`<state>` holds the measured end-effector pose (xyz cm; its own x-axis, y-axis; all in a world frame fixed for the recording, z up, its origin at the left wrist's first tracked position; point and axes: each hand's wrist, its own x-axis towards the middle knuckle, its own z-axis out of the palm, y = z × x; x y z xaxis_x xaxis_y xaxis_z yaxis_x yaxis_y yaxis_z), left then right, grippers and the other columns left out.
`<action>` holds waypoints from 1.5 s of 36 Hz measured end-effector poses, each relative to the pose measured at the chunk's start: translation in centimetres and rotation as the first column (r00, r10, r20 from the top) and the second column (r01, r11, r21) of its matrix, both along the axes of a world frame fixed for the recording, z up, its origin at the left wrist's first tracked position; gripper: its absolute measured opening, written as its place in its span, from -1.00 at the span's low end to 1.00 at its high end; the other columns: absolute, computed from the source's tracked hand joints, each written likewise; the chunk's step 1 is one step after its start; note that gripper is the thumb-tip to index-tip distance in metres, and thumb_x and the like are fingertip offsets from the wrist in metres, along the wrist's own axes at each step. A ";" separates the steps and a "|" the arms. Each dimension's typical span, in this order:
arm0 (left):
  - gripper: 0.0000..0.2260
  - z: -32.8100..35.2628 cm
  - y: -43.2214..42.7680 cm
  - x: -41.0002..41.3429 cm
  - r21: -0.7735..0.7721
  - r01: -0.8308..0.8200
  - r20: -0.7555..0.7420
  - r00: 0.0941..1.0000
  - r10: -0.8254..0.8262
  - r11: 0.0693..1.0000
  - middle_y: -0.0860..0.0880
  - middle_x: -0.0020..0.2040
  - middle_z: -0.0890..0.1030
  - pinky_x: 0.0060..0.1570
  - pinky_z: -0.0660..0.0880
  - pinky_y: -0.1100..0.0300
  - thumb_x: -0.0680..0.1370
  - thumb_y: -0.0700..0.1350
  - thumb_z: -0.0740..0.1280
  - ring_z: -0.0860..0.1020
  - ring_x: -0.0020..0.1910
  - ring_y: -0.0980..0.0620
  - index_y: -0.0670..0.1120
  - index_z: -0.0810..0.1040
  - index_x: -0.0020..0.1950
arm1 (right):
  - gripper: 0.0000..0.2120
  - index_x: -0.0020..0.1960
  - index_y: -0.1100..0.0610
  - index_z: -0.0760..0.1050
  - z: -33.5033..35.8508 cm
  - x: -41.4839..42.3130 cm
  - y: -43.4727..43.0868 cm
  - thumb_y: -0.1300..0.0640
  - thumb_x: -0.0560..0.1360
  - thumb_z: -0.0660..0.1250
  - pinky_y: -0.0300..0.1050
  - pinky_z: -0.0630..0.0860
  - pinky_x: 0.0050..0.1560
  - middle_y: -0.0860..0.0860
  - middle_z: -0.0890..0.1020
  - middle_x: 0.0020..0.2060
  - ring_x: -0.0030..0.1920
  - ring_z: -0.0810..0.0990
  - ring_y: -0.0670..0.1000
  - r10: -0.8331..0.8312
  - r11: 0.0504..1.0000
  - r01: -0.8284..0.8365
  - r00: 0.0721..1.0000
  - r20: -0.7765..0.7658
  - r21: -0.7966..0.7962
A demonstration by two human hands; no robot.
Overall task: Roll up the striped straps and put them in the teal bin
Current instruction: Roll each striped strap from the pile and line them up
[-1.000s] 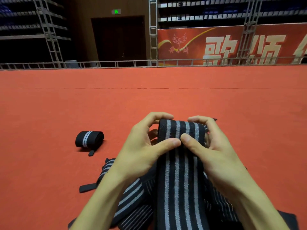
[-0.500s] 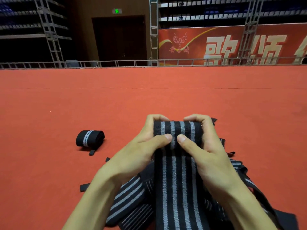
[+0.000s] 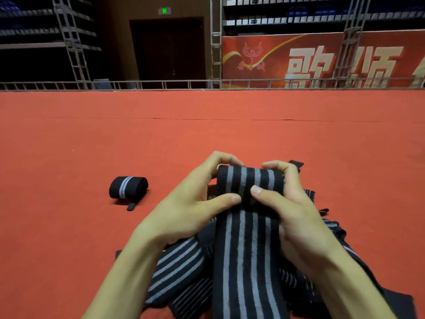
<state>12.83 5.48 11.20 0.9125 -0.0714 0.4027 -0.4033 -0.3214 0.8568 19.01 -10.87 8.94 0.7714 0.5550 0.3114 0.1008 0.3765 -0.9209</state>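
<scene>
Lower end of striped strap (image 3: 247,261) offscreen.

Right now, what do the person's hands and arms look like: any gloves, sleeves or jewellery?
Bare throughout. The left hand and right hand wear no gloves and no rings that show. The left forearm and right forearm are uncovered to the picture's edge: no sleeves, watch or wristbands in view.

One head cam, facing forward-down. My left hand (image 3: 190,210) and right hand (image 3: 296,217) sit close under it; red floor (image 3: 96,139) runs far beyond them.
</scene>
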 end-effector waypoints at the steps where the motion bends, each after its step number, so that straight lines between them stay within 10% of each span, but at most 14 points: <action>1: -0.68 0.0 -0.1 0.1 0.019 -0.020 0.037 0.999 0.020 1.000 0.09 -0.08 0.57 -0.08 0.49 0.29 0.54 -0.36 0.35 0.55 -0.11 0.18 -0.03 0.43 0.19 | -0.65 0.13 -0.01 0.40 0.1 0.0 -0.2 0.11 0.40 0.41 -0.02 0.64 -0.09 0.03 0.66 -0.12 -0.08 0.67 0.02 0.070 0.997 -0.067 0.993 -0.096 0.037; 6: -0.59 -0.4 -0.4 0.7 0.131 -0.127 0.225 0.970 0.095 0.983 0.14 -0.04 0.56 -0.03 0.50 0.22 0.45 -0.41 0.36 0.56 -0.06 0.13 0.07 0.47 0.11 | -0.55 0.16 0.15 0.45 0.6 -0.4 -0.2 -0.17 0.47 0.37 0.10 0.59 0.10 0.15 0.69 -0.02 0.07 0.67 0.15 0.062 0.998 -0.065 0.989 -0.135 -0.016; 13: -0.64 -0.1 -1.0 0.3 -0.012 -0.034 0.130 0.991 0.035 0.999 0.03 -0.03 0.55 -0.09 0.50 0.27 0.42 -0.40 0.34 0.54 -0.08 0.12 -0.05 0.48 0.11 | -0.75 0.03 0.05 0.51 0.5 -0.3 0.0 0.00 0.41 0.46 0.17 0.57 0.05 0.19 0.65 -0.07 -0.05 0.64 0.15 -0.054 0.998 0.054 0.998 -0.018 -0.010; 20: -0.68 -0.7 -1.2 0.7 -0.113 -0.099 -0.097 0.991 0.089 0.989 0.08 0.11 0.59 0.14 0.50 0.10 0.45 0.27 0.31 0.58 0.08 0.11 0.25 0.45 0.17 | -0.59 0.15 0.08 0.40 0.5 -0.5 -0.5 0.20 0.33 0.42 0.04 0.63 -0.02 0.06 0.68 -0.14 -0.09 0.66 0.07 -0.006 1.000 0.006 1.000 0.012 -0.010; 38: -0.62 -0.5 -1.8 0.8 -0.213 -0.072 -0.033 0.997 0.066 0.974 0.05 0.00 0.59 -0.04 0.52 0.30 0.50 -0.11 0.36 0.58 -0.05 0.18 0.01 0.40 0.30 | -0.59 0.23 -0.02 0.39 0.4 0.3 -0.7 0.16 0.45 0.46 0.01 0.65 -0.06 0.12 0.69 0.01 0.00 0.69 0.11 0.113 0.993 -0.109 0.989 -0.091 0.044; 45: -0.53 -0.7 -2.1 0.7 -0.170 -0.032 -0.052 0.998 0.024 0.985 0.14 -0.08 0.65 -0.05 0.54 0.29 0.54 -0.35 0.34 0.61 -0.06 0.18 0.00 0.32 0.36 | -0.76 0.16 -0.05 0.41 -0.2 0.8 -0.7 0.15 0.55 0.32 -0.04 0.61 -0.02 -0.02 0.67 -0.09 -0.06 0.65 -0.01 -0.095 0.991 0.110 0.979 0.182 -0.075; 54: -0.64 -0.4 -0.7 0.1 -0.132 0.041 -0.154 0.986 -0.062 0.990 0.00 -0.02 0.63 0.01 0.57 0.17 0.56 -0.20 0.36 0.60 -0.02 0.09 0.05 0.33 0.27 | -0.71 0.17 -0.13 0.37 -0.5 0.2 -0.2 0.01 0.47 0.31 0.01 0.61 0.09 0.02 0.64 0.02 0.07 0.64 0.03 -0.054 0.984 0.094 0.968 0.247 -0.152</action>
<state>12.90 4.74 10.78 0.9616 -0.0772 0.2633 -0.2734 -0.1878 0.9434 19.22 -11.06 8.40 0.7253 0.5574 0.4040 0.3488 0.2085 -0.9137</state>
